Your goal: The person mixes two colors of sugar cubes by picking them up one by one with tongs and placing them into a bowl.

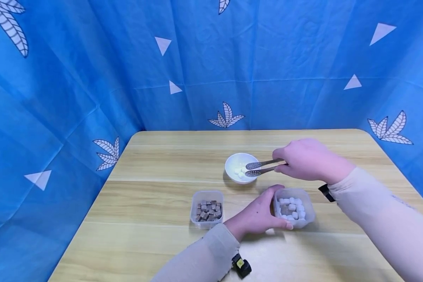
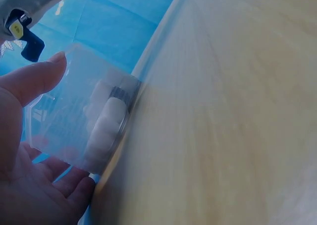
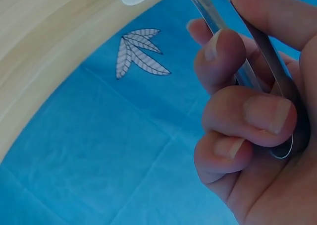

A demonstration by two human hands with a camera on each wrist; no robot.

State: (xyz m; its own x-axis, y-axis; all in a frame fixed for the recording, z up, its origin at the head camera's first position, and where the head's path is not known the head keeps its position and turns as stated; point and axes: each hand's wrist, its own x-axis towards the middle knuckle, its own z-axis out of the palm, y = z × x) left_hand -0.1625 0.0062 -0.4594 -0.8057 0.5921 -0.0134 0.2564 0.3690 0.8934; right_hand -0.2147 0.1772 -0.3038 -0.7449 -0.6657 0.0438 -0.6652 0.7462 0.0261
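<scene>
Tongs (image 1: pixel 262 167) sit in my right hand (image 1: pixel 308 160), fingers curled round the handle end w/ thumb on top; the wrist view shows the metal arms (image 3: pixel 257 66) pinched between my fingers (image 3: pixel 247 113). Tong tips are slightly apart, over the white bowl (image 1: pixel 240 167), right at its near-right rim. Bowl holds a few white cubes (image 1: pixel 239 171) and stands mid-worktop, just beyond the two tubs.

My left hand (image 1: pixel 259 215) grips the clear tub (image 1: pixel 295 207) of white cubes: thumb along the tub's near edge, fingers against its left wall. In the left wrist view the tub (image 2: pixel 74 116) is seen from the side, thumb (image 2: pixel 34 79) above, fingertips (image 2: pixel 74 185) below, cubes showing pale through the plastic. Inside, approx a dozen white cubes (image 1: pixel 291 206), packed loosely; one darker patch among them, can't tell what it is.

Second clear tub (image 1: pixel 206 208) sits to the left of my left hand, near but not touching it, filled w/ brown cubes (image 1: pixel 208 210). Both tubs rest flat on the worktop (image 1: pixel 144 203), light wood grain w/ rounded far corners. Blue cloth (image 1: pixel 91 78) w/ white leaf and triangle prints hangs round the back and sides. Both sleeves are pale beige; a small black device w/ a yellow spot (image 1: pixel 241 265) is strapped at my left wrist, a black strap at the right.
</scene>
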